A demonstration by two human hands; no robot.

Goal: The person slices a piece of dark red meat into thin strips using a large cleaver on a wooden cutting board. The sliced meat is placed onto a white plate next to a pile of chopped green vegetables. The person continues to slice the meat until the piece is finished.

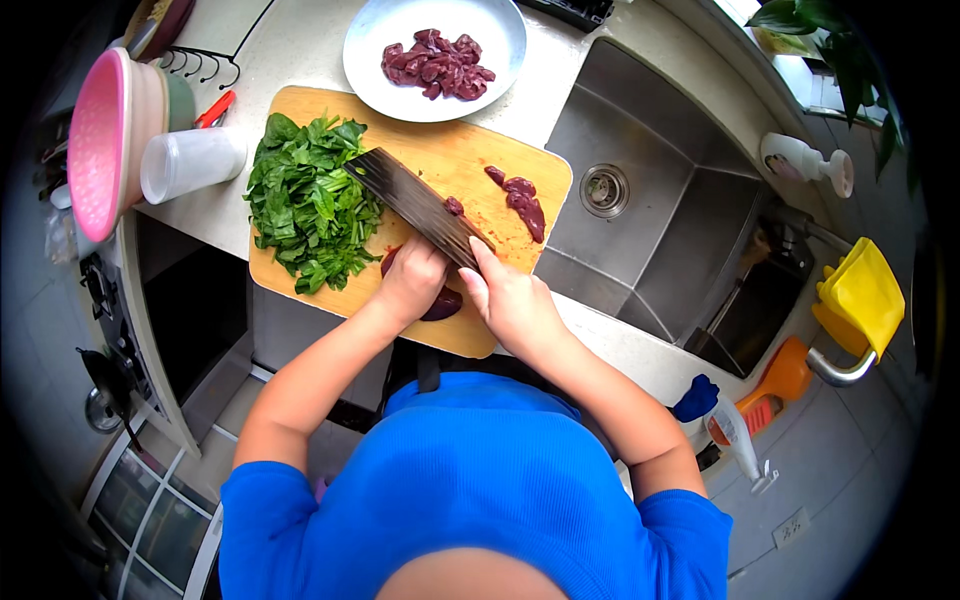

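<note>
The greens [308,200] at left of the board [450,155] are already chopped; cut meat [435,68] fills a plate [362,60] beyond it, slices [522,205] lie at its right. Near its front edge, a larger piece [442,304] seems left, under the curled left hand [412,280]; the right hand [518,305] pinches the knife [412,200].

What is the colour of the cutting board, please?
The cutting board is light yellow-brown, best seen in the head view.
</note>
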